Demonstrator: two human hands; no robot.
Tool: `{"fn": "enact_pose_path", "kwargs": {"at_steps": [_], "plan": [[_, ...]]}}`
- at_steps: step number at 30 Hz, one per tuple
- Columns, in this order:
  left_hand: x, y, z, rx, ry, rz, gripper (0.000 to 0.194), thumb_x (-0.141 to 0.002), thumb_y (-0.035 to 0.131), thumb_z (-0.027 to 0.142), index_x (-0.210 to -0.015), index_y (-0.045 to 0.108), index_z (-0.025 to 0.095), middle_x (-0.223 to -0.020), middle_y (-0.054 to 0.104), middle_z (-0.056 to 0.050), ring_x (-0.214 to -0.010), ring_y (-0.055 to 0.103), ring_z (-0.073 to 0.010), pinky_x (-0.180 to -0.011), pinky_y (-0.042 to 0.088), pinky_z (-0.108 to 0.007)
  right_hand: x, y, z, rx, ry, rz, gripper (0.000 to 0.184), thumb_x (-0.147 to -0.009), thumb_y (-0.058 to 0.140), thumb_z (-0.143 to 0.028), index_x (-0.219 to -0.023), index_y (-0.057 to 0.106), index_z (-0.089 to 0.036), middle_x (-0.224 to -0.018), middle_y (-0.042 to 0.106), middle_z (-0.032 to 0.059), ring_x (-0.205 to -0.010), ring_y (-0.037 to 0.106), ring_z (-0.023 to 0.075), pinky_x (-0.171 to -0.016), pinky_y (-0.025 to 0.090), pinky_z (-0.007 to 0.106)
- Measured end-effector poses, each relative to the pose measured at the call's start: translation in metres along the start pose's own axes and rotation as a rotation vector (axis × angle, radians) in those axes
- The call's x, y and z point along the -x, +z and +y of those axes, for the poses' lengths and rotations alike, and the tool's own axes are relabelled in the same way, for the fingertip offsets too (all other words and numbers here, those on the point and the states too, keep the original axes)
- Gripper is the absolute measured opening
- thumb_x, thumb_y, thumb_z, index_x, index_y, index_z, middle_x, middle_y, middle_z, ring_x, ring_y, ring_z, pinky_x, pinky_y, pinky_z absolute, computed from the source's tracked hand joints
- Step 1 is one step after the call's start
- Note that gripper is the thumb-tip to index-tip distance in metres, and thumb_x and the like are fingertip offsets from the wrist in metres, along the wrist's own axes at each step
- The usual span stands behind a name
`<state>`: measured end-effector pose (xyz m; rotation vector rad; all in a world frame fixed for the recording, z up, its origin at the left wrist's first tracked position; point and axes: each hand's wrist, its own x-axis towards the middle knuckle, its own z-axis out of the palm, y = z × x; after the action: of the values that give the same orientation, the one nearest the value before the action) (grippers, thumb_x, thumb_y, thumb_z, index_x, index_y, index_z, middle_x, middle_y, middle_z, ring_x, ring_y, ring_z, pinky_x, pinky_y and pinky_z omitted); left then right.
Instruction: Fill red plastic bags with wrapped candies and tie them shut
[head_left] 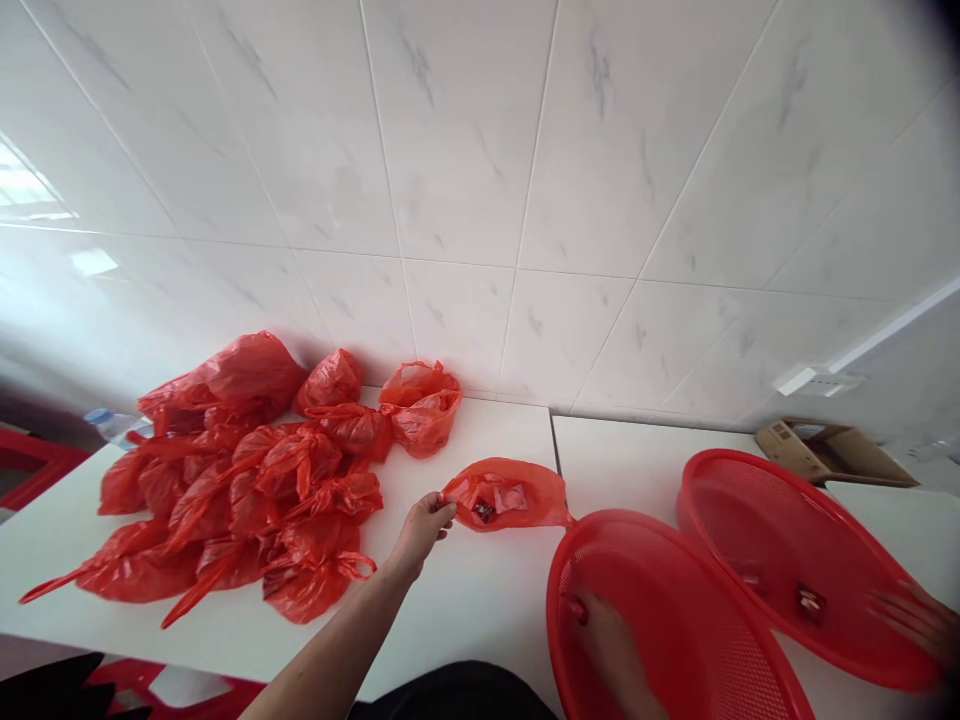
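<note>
In the head view, the left hand [427, 522] pinched the near-left edge of an open bag [551, 492], which lay on the white surface [450, 590] between the pile [300, 465] of filled bags and the near basket [697, 610]. The bag's mouth stood spread, showing a pink packet [511, 497] and a dark packet [484, 511] inside; its far end reached the basket's rim. The right hand was down inside that basket, blurred, with a small red item [577, 608] at its fingertips; whether it was gripped could not be told. A co-worker's hand [911, 620], also blurred, was at the far basket [750, 510], near another packet [810, 603]. In my judgement, the bag was at risk of collapsing, as only one edge was held and the film was thin; an item dropped short could have landed on the surface. The bag's end could also have snagged on the rim if the basket were shifted. No brand could be read. The packet in the far basket bore a pale marking, too small to make out.
</note>
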<state>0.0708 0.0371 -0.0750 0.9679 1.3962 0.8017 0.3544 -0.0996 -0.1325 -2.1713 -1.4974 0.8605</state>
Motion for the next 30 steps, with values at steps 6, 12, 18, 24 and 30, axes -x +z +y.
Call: {"fn": "enact_pose_path", "kwargs": {"at_steps": [6,12,18,24,30], "plan": [[-0.001,-0.002,-0.003,0.018,-0.003,0.004,0.023,-0.069,0.062,0.040,-0.076,0.055,0.019,-0.071,0.056,0.002,-0.066,0.054,-0.0118,-0.064,0.041,-0.024,-0.003,-0.035,-0.059,-0.148,-0.196,0.002,0.021,-0.077,0.050,-0.029,-0.094,0.062,-0.027,-0.088,0.068,0.0018,-0.079,0.062,0.0211,-0.070,0.046,0.029],[0.001,0.005,0.004,0.017,0.010,-0.023,0.024,-0.068,0.062,0.040,-0.073,0.052,0.019,-0.070,0.054,0.003,-0.065,0.052,-0.0116,-0.063,0.041,-0.024,-0.054,-0.024,-0.138,0.074,-0.404,0.062,0.031,-0.078,0.049,-0.023,-0.107,0.062,-0.028,-0.095,0.064,0.0027,-0.079,0.061,0.0186,-0.066,0.044,0.028],[0.004,0.004,0.012,0.004,0.030,-0.007,0.024,-0.067,0.062,0.041,-0.072,0.053,0.019,-0.069,0.055,0.002,-0.065,0.054,-0.0124,-0.063,0.041,-0.024,-0.081,-0.022,-0.126,0.293,-0.316,0.324,0.059,-0.080,0.057,-0.030,-0.135,0.039,-0.025,-0.121,0.052,0.0126,-0.102,0.057,0.0263,-0.070,0.046,0.031],[0.000,0.001,0.019,-0.027,0.110,0.015,0.027,-0.068,0.061,0.046,-0.073,0.055,0.020,-0.071,0.057,0.000,-0.066,0.054,-0.0137,-0.064,0.043,-0.026,-0.078,-0.040,-0.087,0.374,-0.185,0.292,0.020,-0.074,0.062,-0.023,-0.093,0.062,-0.016,-0.093,0.062,0.0148,-0.092,0.057,0.0302,-0.075,0.041,0.038],[0.007,-0.008,0.055,-0.130,0.335,0.184,0.022,-0.072,0.059,0.042,-0.074,0.059,0.020,-0.073,0.057,-0.001,-0.071,0.052,-0.0171,-0.069,0.040,-0.027,-0.074,-0.076,-0.103,0.049,-0.239,0.252,0.025,-0.085,0.047,-0.041,-0.070,0.054,-0.022,-0.095,0.065,0.0058,-0.088,0.059,0.0195,-0.074,0.044,0.029]]}}
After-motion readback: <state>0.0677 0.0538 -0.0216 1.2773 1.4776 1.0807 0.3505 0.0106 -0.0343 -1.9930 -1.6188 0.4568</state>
